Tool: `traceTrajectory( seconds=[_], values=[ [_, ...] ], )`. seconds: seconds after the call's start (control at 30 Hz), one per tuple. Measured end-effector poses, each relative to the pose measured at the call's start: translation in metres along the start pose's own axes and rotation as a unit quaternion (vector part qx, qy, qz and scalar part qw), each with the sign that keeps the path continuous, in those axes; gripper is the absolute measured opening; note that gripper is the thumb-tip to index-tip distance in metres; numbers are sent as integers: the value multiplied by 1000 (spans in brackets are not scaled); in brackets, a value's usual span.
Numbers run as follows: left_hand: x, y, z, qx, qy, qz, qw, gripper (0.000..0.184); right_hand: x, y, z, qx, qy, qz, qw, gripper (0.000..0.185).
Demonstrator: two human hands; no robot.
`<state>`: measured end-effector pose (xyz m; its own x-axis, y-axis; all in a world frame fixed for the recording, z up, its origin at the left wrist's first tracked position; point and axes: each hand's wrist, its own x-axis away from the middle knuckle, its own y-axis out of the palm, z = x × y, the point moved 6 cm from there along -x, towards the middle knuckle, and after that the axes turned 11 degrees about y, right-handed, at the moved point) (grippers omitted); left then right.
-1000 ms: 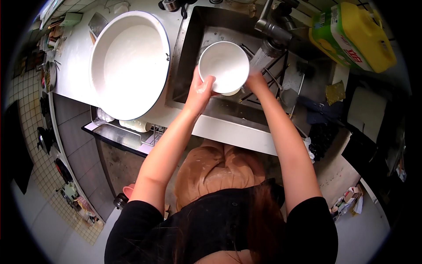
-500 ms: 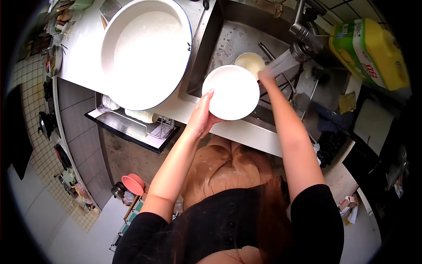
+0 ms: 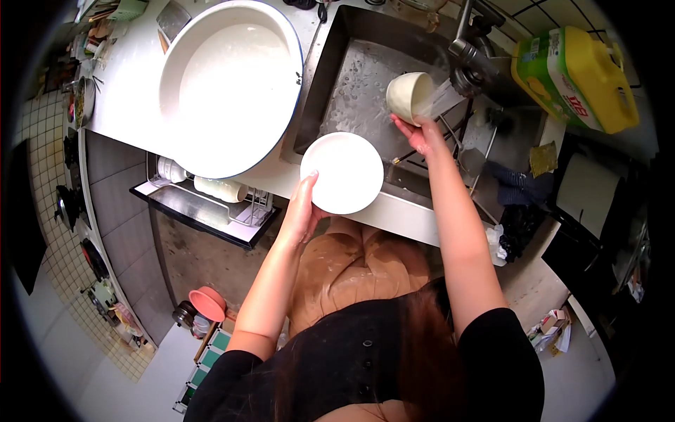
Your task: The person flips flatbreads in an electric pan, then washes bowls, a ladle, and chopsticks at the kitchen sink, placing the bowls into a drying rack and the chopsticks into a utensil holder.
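My left hand (image 3: 304,211) is closed on the rim of a white plate (image 3: 343,174), thumb on top, over the front edge of the sink (image 3: 365,67). In my right hand (image 3: 422,136) is a cream-coloured bowl (image 3: 405,97), tipped on its side with its mouth toward the tap. Water streams from the tap (image 3: 467,77) into the bowl's mouth. My right fingers lie under the bowl's lower side.
A big white basin with a blue rim (image 3: 299,77) stands on the counter left of the sink. Behind the sink's right side is a yellow detergent jug (image 3: 576,81). An open drawer rack (image 3: 204,207) with dishes juts out below the counter.
The plate in my left hand has moved down and left, toward my body. My right hand has turned the bowl onto its side, with its opening facing the water stream.
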<state>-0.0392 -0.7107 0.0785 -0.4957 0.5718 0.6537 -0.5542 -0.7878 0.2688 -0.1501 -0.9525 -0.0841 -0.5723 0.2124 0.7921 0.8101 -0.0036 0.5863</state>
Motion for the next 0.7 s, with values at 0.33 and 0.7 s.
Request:
traceTrajectory(
  seconds=[0.33,0.7],
  values=[
    [10,6,-8,13,-13,-18,1000,59,-14,23,-18,-259,82,-326,905,48],
    [12,9,-5,20,-7,-17,1000,61,38,3,-11,-177,133,-369,903,62]
  ],
)
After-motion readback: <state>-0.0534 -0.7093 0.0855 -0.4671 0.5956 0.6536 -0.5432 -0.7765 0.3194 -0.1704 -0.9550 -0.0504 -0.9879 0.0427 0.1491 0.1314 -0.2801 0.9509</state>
